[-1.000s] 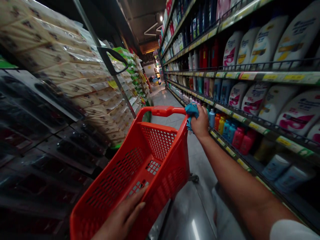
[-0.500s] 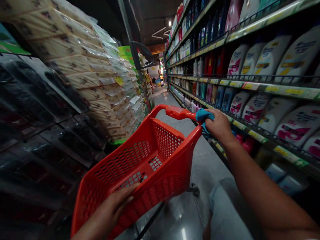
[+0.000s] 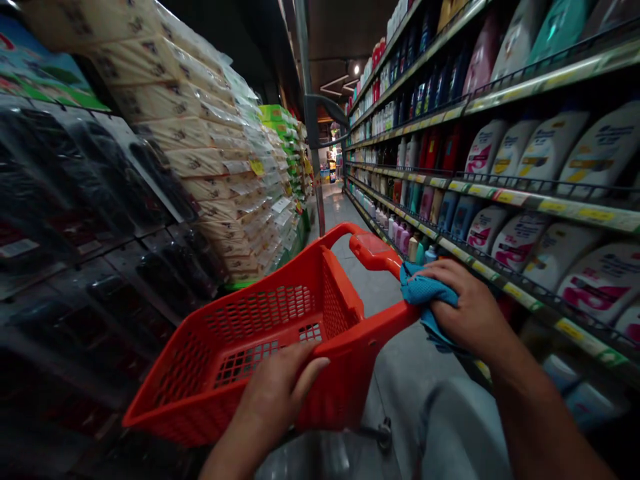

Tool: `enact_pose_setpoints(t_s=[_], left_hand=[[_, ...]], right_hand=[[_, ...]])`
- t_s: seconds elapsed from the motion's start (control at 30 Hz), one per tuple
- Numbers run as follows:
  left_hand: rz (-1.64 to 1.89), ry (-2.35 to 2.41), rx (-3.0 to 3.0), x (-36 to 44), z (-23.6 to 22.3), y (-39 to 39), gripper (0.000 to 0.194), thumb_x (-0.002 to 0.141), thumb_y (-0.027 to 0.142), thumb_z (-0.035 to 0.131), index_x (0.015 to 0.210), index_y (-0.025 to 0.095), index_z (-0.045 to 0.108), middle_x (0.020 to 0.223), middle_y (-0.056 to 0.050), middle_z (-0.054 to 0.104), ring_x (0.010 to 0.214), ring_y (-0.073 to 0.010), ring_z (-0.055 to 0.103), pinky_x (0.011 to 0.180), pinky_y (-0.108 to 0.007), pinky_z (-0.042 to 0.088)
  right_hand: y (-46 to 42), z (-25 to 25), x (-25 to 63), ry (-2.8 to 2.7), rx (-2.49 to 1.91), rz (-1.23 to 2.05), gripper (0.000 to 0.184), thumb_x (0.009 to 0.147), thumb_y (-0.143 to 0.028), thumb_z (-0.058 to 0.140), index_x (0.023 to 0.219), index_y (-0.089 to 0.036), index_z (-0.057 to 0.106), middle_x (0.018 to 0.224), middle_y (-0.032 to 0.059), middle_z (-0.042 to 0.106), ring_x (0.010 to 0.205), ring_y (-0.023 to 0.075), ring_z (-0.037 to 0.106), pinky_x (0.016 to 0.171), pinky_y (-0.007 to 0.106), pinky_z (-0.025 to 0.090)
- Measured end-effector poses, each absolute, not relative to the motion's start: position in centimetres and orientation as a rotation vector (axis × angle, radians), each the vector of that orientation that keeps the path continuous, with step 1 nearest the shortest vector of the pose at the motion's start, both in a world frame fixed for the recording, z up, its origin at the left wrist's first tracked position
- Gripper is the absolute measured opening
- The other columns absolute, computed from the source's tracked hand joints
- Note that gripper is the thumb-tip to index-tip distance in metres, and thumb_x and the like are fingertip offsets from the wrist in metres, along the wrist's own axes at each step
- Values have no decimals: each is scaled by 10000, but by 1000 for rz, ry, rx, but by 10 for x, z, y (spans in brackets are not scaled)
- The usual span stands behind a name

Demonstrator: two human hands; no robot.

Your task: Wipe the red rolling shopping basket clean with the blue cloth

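A red plastic shopping cart stands at an angle in front of me, its perforated basket holding nothing that I can see. My left hand is closed over the near side rim, thumb outside and fingers hidden inside the basket. My right hand grips a blue cloth at the right end of the cart's red handle. Part of the cloth hangs below that hand.
Shelves of shampoo bottles line the right side. On the left are stacked plastic-wrapped packs and hanging dark packaged goods. A metal post rises beyond the cart. Grey tiled floor runs down the aisle.
The cart has turned and its handle now appears lower and nearer. My left hand has shifted right along the rim and closed on it. The right hand still holds the cloth.
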State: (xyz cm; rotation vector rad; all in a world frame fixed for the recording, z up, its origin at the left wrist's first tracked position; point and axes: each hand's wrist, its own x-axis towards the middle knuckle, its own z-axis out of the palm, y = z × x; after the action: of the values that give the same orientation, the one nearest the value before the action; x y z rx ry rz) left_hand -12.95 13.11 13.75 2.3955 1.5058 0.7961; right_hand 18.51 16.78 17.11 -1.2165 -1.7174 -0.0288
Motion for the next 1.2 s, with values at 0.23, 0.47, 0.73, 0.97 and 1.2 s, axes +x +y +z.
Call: enact_pose_setpoints(t_s=[0.23, 0.47, 0.73, 0.97, 1.2], left_hand=[[1113, 1570, 2456, -101, 141, 122, 540, 988, 628, 430, 719, 209, 642, 669, -13, 691, 622, -162, 663, 567, -259, 436], [1320, 1483, 2480, -126, 131, 106, 524, 982, 626, 460, 705, 218, 637, 630, 20, 638, 591, -125, 624, 563, -228, 444], [1457, 1409, 2535, -132, 125, 99, 606, 985, 675, 366, 663, 213, 588, 565, 26, 546, 533, -121, 556, 541, -259, 393], [1520, 1366, 2490, -141, 116, 94, 602, 980, 686, 360, 677, 209, 570, 572, 20, 507, 544, -126, 526, 559, -276, 377], [1523, 1311, 2345, -157, 120, 70, 605, 956, 728, 341, 715, 222, 569, 618, 11, 540, 589, -139, 527, 606, -293, 405]], right_hand=[[125, 187, 164, -1970, -1079, 131, 400, 715, -73, 529, 985, -265, 753, 1128, 44, 707, 991, 211, 697, 842, 320, 565], [152, 214, 156, -2307, -967, 116, 415, 743, -48, 563, 1025, -275, 766, 1144, 40, 711, 1038, 214, 678, 900, 351, 553], [248, 224, 147, -2251, -1181, 67, 394, 685, -44, 603, 945, -277, 787, 998, -3, 778, 924, 222, 712, 818, 309, 535], [218, 215, 144, -2040, -1215, 71, 383, 668, -47, 539, 893, -246, 777, 986, 17, 780, 916, 220, 708, 836, 322, 540], [132, 196, 144, -1964, -935, 89, 425, 674, -62, 545, 986, -258, 757, 1071, 38, 756, 996, 230, 692, 910, 370, 540]])
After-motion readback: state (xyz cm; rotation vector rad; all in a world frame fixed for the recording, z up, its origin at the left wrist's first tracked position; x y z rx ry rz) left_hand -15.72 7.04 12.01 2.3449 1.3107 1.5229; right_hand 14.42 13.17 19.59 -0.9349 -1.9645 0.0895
